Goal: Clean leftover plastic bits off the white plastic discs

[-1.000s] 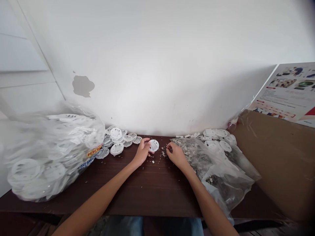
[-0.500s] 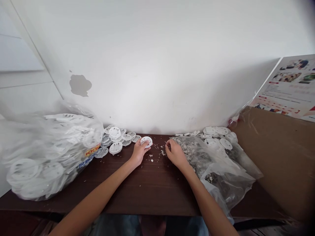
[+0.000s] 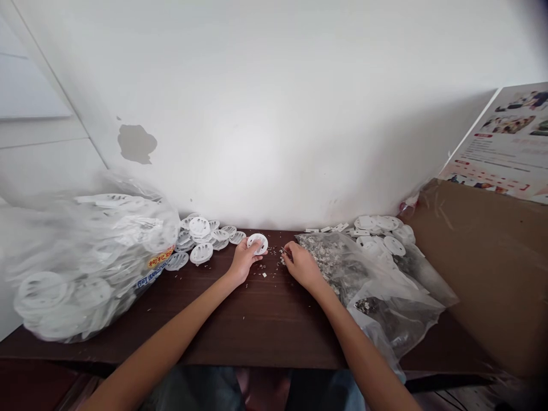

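My left hand [image 3: 244,261] is closed on a round white plastic disc [image 3: 257,242] with slots, thumb on its face and fingers beneath. The disc is tilted up above the table. To its right, my right hand [image 3: 302,265] is closed in a pinch on a thin, dark, tweezer-like tool [image 3: 285,250] whose tip points left towards the disc; its exact kind is too small to tell. Tiny metal-looking pieces [image 3: 282,261] lie scattered on the table around the right fingertips. A small white square [image 3: 264,274] rests between the hands.
A large clear bag [image 3: 92,274] of white discs fills the left side, with a loose pile of discs [image 3: 201,231] beside it. Right are a plastic bag [image 3: 342,262] of small parts, more white pieces [image 3: 381,231] and a cardboard box [image 3: 483,268]. A white wall [image 3: 274,114] stands behind.
My right hand has moved slightly left with the thin tool, nearer the disc. The disc in my left hand has shifted a little and its face is tilted more towards me.
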`<state>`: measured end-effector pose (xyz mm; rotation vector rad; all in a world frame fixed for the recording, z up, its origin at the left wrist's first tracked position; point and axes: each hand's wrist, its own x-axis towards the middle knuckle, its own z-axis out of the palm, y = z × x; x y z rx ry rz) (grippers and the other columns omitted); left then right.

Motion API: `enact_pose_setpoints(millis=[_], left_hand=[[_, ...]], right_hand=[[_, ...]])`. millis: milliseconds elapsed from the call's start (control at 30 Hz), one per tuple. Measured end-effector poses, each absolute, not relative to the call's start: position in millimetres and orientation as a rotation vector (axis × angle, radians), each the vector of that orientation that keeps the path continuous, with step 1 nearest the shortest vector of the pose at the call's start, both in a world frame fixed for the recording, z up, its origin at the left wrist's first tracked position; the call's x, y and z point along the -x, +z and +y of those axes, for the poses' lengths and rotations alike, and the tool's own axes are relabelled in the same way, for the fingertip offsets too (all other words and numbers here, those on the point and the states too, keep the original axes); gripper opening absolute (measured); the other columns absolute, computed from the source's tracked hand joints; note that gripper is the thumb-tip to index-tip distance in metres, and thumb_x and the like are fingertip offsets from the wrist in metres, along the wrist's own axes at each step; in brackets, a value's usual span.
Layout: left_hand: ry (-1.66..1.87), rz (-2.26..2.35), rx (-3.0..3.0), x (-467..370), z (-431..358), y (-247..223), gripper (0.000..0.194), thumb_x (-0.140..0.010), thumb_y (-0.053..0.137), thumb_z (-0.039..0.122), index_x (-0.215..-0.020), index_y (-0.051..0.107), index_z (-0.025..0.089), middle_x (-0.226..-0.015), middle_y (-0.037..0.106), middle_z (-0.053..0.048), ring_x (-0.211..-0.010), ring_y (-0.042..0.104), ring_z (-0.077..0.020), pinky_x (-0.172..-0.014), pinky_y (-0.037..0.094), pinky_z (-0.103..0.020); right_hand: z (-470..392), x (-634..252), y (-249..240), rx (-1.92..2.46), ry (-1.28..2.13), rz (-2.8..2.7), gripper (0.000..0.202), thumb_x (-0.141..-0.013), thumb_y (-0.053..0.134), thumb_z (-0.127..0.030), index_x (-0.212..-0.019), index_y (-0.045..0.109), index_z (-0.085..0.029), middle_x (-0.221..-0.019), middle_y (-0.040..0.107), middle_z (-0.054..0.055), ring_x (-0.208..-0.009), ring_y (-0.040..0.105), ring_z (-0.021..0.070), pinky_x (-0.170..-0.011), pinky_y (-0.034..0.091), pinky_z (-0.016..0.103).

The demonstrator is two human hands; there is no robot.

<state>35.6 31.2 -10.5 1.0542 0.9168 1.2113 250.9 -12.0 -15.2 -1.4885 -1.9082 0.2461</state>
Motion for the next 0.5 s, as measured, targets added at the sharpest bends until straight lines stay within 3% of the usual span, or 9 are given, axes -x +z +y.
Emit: enact_pose_setpoints(millis=[100,167,300,400,500], left_hand=[[1.204,0.930,-1.068,-36.0,30.9,-10.0,0.042,-0.085,0.079,0.045,-0.112,0.061,0.019,-0.109,0.075,-0.008,-0.083,0.077,-0.0176,-0.071,0.057,-0.026],[1.183,0.945,-1.124,-35.5,29.8,-9.3,0.043,-0.087,0.074,0.042,-0.121,0.061,0.020,-0.110,0.076,-0.008,-0.078,0.076,-0.0173,-0.063,0.054,-0.024],[1.128,0.964,-1.394,-32.6,24.5,-6.8,0.060,-0.091,0.062,0.033,-0.150,0.053,0.029,-0.135,0.070,-0.010,-0.074,0.073,-0.0160,-0.058,0.051,-0.025],[1.137,1.040,-1.691,-31.1,18.6,-3.1,0.043,-0.095,0.052,0.027,-0.135,0.068,0.025,-0.133,0.070,-0.008,-0.092,0.073,-0.0205,-0.077,0.058,-0.032],[1.164,1.094,-1.966,-32.7,11.1,1.0,0.029,-0.097,0.053,0.028,-0.113,0.076,0.022,-0.124,0.070,-0.009,-0.116,0.067,-0.0263,-0.103,0.054,-0.039]], right_hand=[[-10.3,-249.4,-15.2,1.408,0.410,-1.788,0.009,-0.097,0.057,-0.031,-0.098,0.063,-0.024,-0.094,0.072,0.004,-0.085,0.066,0.0215,-0.076,0.047,0.031],[-9.8,-247.1,-13.7,1.357,0.611,-1.607,0.015,-0.095,0.061,-0.039,-0.095,0.064,-0.025,-0.089,0.071,0.002,-0.070,0.062,0.0180,-0.065,0.046,0.029],[-9.7,-243.7,-9.7,1.179,1.012,-1.236,0.034,-0.084,0.076,-0.055,-0.093,0.065,-0.024,-0.073,0.060,-0.005,-0.045,0.039,0.0091,-0.044,0.031,0.025],[-10.6,-243.0,-7.5,1.089,1.172,-1.059,0.043,-0.074,0.086,-0.055,-0.092,0.064,-0.023,-0.074,0.059,-0.006,-0.044,0.034,0.0058,-0.040,0.026,0.023],[-12.9,-240.9,-6.5,1.066,1.270,-0.968,0.048,-0.069,0.090,-0.054,-0.093,0.065,-0.022,-0.082,0.068,-0.003,-0.044,0.035,0.0042,-0.039,0.025,0.022]])
